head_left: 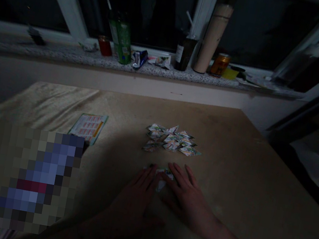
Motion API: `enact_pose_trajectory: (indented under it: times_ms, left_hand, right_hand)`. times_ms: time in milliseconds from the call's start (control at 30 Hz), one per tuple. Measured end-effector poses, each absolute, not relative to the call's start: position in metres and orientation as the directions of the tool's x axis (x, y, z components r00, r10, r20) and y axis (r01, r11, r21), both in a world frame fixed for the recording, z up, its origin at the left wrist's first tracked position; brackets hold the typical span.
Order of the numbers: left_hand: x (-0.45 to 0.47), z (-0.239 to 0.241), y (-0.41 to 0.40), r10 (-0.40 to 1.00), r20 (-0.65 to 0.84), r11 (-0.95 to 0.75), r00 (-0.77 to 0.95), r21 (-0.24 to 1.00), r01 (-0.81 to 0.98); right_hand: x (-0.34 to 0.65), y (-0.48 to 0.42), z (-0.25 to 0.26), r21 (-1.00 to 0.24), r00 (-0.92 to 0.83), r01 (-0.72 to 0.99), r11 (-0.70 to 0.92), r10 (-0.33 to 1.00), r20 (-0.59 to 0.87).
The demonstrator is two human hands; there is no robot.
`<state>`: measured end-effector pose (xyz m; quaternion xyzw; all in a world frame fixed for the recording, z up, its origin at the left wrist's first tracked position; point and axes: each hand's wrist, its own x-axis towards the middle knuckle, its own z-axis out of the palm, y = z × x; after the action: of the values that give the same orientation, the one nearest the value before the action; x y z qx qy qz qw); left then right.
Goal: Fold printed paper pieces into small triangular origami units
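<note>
My left hand (137,192) and my right hand (185,192) lie flat on a beige table (244,180), fingers stretched out, pressing a small folded piece of printed paper (163,178) between them. Part of that paper is hidden under the fingers. Just beyond the hands sits a pile of several small folded paper pieces (172,140). A printed leaflet (88,127) lies flat to the left of the pile.
A blurred-out patch (36,180) covers the table's near left. On the stone windowsill (51,51) stand a red can (105,46), a green bottle (122,41), a dark cup with a straw (185,52), a tall paper tube (212,38) and an orange can (220,64). The room is dim.
</note>
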<state>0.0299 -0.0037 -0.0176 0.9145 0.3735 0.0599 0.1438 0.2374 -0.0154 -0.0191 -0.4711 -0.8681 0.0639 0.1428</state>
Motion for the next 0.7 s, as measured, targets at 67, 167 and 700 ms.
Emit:
enact_pose_trajectory:
  times_ms: [67, 167, 700]
  left_hand:
    - [0.03, -0.015, -0.004, 0.694, 0.0, -0.682, 0.72, 0.323, 0.657]
    - [0.03, -0.013, -0.004, 0.697, -0.006, -0.674, 0.717, 0.334, 0.659]
    - [0.033, -0.004, 0.012, 0.729, 0.044, -0.679, 0.684, 0.182, 0.712]
  right_hand:
    - [0.239, -0.013, -0.019, -0.239, -0.527, 0.791, 0.564, 0.825, 0.204]
    - [0.24, -0.003, -0.014, -0.235, -0.556, 0.768, 0.596, 0.802, 0.217]
    - [0.237, 0.039, -0.008, -0.585, -0.605, 0.492, 0.644, 0.737, 0.302]
